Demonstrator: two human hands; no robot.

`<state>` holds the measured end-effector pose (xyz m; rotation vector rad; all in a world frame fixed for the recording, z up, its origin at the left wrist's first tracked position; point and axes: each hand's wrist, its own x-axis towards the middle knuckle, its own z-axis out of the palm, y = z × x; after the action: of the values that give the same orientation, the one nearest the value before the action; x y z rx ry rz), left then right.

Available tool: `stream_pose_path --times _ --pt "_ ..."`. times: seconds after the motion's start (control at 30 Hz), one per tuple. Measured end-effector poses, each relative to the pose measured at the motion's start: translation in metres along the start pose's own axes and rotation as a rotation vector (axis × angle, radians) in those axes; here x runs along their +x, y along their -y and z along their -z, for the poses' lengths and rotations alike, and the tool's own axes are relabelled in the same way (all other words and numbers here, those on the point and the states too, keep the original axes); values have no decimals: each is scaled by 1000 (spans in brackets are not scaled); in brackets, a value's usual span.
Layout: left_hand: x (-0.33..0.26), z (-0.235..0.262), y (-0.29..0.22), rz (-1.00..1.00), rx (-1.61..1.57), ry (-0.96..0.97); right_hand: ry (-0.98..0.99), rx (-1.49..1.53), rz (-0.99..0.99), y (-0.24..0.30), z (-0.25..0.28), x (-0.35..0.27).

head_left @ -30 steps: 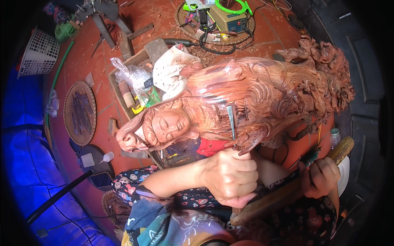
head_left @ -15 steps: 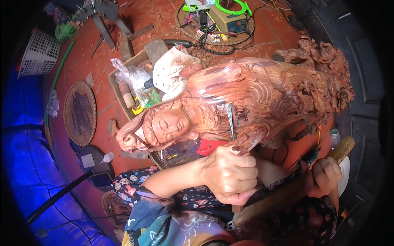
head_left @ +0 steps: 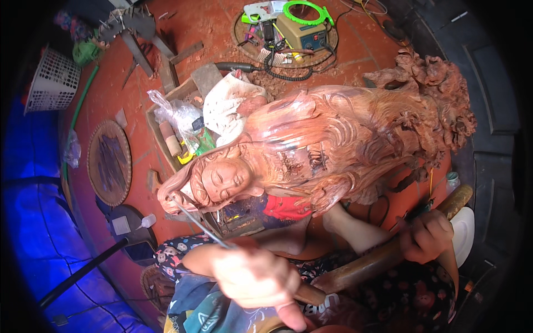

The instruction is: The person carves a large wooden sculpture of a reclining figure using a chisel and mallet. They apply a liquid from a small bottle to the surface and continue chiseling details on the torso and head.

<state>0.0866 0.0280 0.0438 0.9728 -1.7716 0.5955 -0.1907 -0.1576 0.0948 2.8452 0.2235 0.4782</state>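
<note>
A reddish-brown carved wooden statue [head_left: 338,133] lies on its back before me, its head at the left and its gnarled base at the right. My left hand [head_left: 252,277], partly blurred, is closed round the handle of a carving chisel [head_left: 203,226]. The thin metal blade points up and left, its tip by the statue's headdress; whether it touches cannot be told. My right hand [head_left: 426,236] grips a club-shaped wooden mallet [head_left: 366,266] low over my lap. The mallet's thick end lies close to the chisel's handle end.
Beyond the statue's head stands a wooden box [head_left: 158,130] with plastic bags and a white cloth [head_left: 227,105]. A round tray at the back holds a beige power unit [head_left: 302,36]. A woven tray [head_left: 109,161] with tools and a white basket [head_left: 54,83] are at left.
My left hand has swung the chisel left and down, from the statue's chest to beside its head. My right hand still holds the mallet in nearly the same place.
</note>
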Motion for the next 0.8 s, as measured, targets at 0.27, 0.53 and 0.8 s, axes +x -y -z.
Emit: stream_pose_path --times 0.27,0.53,0.8 --pt "58 14 41 583 435 512 86 -12 70 -4 -7 5" --pt "47 -12 51 557 264 623 156 44 60 -4 -6 8" --pt "41 -12 60 597 197 592 171 78 43 -6 -8 4"
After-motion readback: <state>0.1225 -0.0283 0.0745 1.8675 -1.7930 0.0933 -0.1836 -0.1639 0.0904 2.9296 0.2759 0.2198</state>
